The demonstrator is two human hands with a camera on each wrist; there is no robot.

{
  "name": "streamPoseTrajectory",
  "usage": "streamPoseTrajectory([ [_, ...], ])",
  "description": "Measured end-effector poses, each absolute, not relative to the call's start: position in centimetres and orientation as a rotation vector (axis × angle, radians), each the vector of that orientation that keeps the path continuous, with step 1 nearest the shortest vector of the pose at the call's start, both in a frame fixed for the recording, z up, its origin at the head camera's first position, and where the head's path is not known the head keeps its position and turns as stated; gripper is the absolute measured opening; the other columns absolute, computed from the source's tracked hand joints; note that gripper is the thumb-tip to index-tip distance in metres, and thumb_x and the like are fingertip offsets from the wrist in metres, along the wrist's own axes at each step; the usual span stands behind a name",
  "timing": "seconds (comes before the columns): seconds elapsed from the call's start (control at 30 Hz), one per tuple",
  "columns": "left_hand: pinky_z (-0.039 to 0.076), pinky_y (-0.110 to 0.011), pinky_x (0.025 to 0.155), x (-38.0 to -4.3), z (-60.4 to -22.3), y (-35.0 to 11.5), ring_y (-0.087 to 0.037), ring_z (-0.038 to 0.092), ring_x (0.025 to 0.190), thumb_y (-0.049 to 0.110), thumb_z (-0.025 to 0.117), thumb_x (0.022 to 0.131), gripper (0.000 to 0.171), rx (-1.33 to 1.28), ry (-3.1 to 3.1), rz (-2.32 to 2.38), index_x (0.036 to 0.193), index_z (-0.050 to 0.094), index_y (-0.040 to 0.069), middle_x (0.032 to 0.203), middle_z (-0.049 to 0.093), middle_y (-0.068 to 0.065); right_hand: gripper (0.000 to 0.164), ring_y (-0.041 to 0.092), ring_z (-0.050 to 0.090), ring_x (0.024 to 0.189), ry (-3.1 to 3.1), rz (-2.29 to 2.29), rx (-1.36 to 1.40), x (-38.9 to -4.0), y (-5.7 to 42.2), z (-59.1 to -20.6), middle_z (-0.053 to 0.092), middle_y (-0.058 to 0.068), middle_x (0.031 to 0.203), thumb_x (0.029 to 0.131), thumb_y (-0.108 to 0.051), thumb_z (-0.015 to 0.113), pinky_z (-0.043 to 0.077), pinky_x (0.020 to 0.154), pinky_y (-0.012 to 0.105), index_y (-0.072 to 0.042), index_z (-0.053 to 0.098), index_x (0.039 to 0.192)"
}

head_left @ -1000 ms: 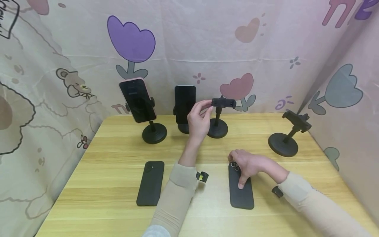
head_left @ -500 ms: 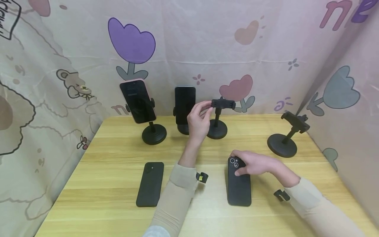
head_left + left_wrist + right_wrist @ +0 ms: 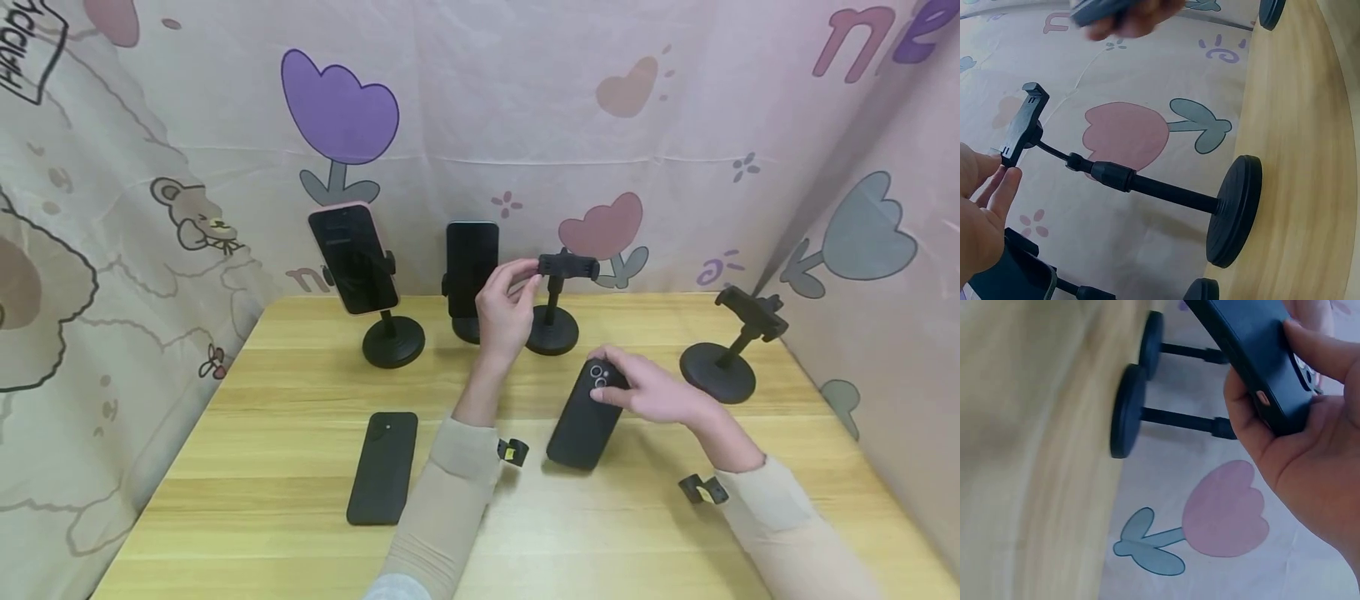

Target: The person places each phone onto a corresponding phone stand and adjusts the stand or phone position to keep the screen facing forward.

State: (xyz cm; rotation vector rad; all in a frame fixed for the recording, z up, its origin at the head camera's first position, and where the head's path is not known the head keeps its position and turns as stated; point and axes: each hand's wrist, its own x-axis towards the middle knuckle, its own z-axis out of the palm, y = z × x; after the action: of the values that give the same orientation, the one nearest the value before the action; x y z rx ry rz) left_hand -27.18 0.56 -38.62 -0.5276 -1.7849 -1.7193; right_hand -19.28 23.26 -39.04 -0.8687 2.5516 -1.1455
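Note:
My right hand [image 3: 651, 390] grips a dark smartphone [image 3: 583, 425] by its camera end, thumb on the back beside the lenses and fingers behind it. The phone is tilted, its back toward me, lifted over the table. In the right wrist view the fingers wrap under the phone [image 3: 1260, 356]. My left hand [image 3: 507, 310] pinches the left end of the clamp on a black phone stand [image 3: 567, 266] at the back of the table. The left wrist view shows thumb and fingertips at the end of that clamp [image 3: 1025, 122], which holds no phone.
Two stands at the back left hold phones, one pink-edged [image 3: 354, 260] and one dark [image 3: 472, 271]. Another black stand [image 3: 718, 372] with a bare clamp is at the right. A second dark phone [image 3: 382, 468] lies face down left of my left forearm. A printed cloth [image 3: 480, 100] hangs behind the table.
My right hand has taken hold of the phone that lay on the table, raised it and brought it toward the middle stand, tilting it. My left hand has stayed at the clamp.

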Motion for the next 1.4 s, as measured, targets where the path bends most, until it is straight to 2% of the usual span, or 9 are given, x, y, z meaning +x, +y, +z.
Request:
streamPoseTrajectory([
  [0.27,0.059,-0.029,0.092,-26.7,-38.0,0.2,-0.026,0.072,0.110,0.001,0.071,0.098,0.024,-0.541,-1.776,-1.703,0.121,0.070,-0.004,0.118,0.070,-0.018,0.034,0.020,0.064,0.087,2.652,-1.416,-0.750,-20.4,22.6,-37.7,0.065,0.013,0.100,0.098,-0.002,0.069,0.053,0.076,0.026,0.003,0.051,0.127],
  [0.5,0.060,-0.027,0.092,-25.8,-36.7,-1.0,-0.021,0.072,0.109,0.007,0.069,0.101,0.035,-0.597,-1.893,-1.614,0.134,0.061,-0.001,0.121,0.073,-0.013,0.039,0.019,0.062,0.087,2.721,-1.631,-0.662,-21.3,21.0,-37.7,0.063,0.019,0.107,0.099,-0.001,0.068,0.054,0.075,0.021,0.005,0.047,0.131],
  [0.67,0.059,-0.028,0.092,-24.9,-35.4,-2.9,-0.017,0.071,0.108,0.013,0.068,0.103,0.040,-0.679,-2.021,-1.602,0.140,0.058,0.004,0.121,0.074,-0.009,0.039,0.011,0.063,0.087,2.719,-1.876,-0.703,-21.5,19.4,-37.4,0.064,0.010,0.106,0.097,0.005,0.067,0.055,0.076,0.017,0.007,0.046,0.130],
  [0.8,0.059,-0.028,0.092,-24.2,-34.6,-4.7,-0.013,0.070,0.106,0.016,0.070,0.102,0.036,-0.752,-2.157,-1.605,0.136,0.063,0.008,0.119,0.074,-0.004,0.039,0.006,0.064,0.094,2.637,-2.112,-0.728,-21.6,17.9,-36.8,0.064,-0.002,0.105,0.095,0.012,0.065,0.056,0.081,0.016,0.009,0.046,0.129],
  [0.93,0.059,-0.029,0.093,-23.5,-34.0,-5.9,-0.012,0.069,0.105,0.019,0.074,0.099,0.033,-0.835,-2.270,-1.611,0.131,0.068,0.011,0.117,0.073,0.000,0.038,0.007,0.066,0.097,2.569,-2.290,-0.727,-21.7,16.7,-36.1,0.066,-0.007,0.106,0.093,0.015,0.064,0.056,0.083,0.016,0.008,0.047,0.127],
  [1.13,0.059,-0.028,0.089,-23.2,-33.7,-6.1,-0.014,0.068,0.102,0.017,0.080,0.093,0.032,-0.930,-2.267,-1.499,0.124,0.073,0.009,0.116,0.073,-0.003,0.040,0.009,0.065,0.098,2.453,-2.489,-0.691,-21.7,15.5,-35.3,0.066,-0.005,0.106,0.093,0.016,0.064,0.057,0.085,0.019,-0.001,0.051,0.126],
  [1.4,0.059,-0.028,0.083,-23.3,-33.6,-5.7,-0.015,0.065,0.093,0.008,0.081,0.091,0.023,-0.991,-2.118,-1.387,0.113,0.076,0.003,0.104,0.074,-0.006,0.041,0.014,0.063,0.100,2.283,-2.673,-0.811,-21.9,14.7,-35.0,0.063,0.000,0.110,0.091,0.016,0.065,0.058,0.088,0.022,-0.007,0.055,0.123],
])
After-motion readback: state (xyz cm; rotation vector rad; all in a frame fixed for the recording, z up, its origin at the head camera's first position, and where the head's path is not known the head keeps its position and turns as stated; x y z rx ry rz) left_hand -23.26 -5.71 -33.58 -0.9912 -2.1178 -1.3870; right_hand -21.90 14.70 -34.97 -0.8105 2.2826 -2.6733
